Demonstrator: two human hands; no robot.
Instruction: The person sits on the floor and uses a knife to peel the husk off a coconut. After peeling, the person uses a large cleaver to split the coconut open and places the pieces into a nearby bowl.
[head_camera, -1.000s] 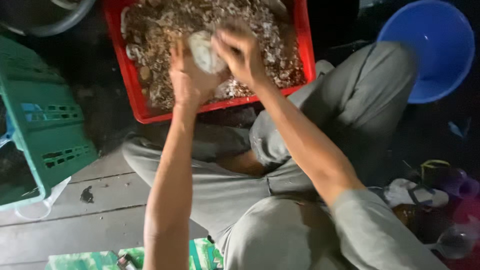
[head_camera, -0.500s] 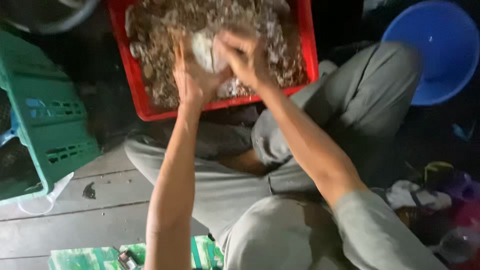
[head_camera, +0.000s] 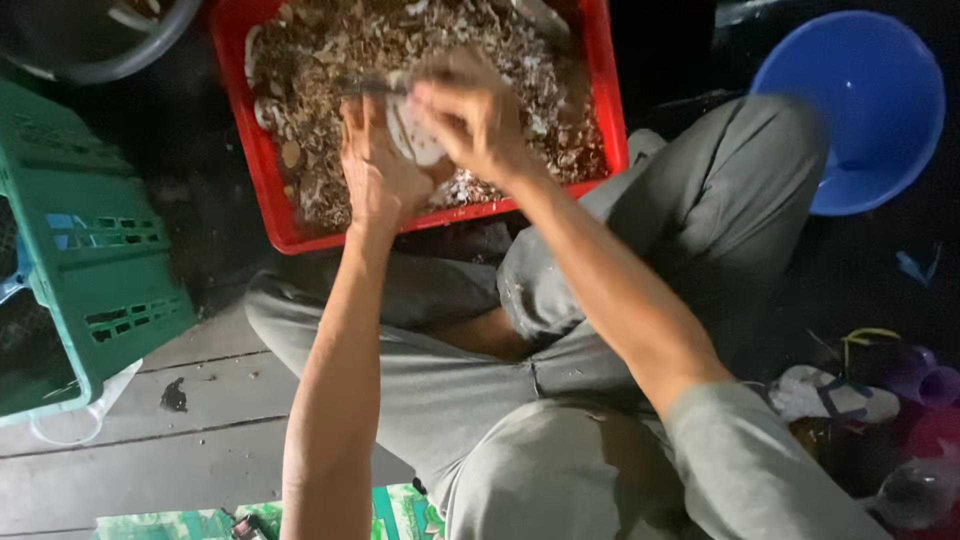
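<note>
**Pale shell held over the red crate, grip half hidden**

The pale shell sits in the upper middle of the frame, clamped between both hands above the red crate of shell scraps. The left hand cups it from below, fingers curled; the right hand closes over the top, blurred, perhaps gripping a thin dark tool. A slip there could nick the left palm. Fragments may scatter toward the grey trousers. A green basket stands at left, a blue basin at upper right.
</note>
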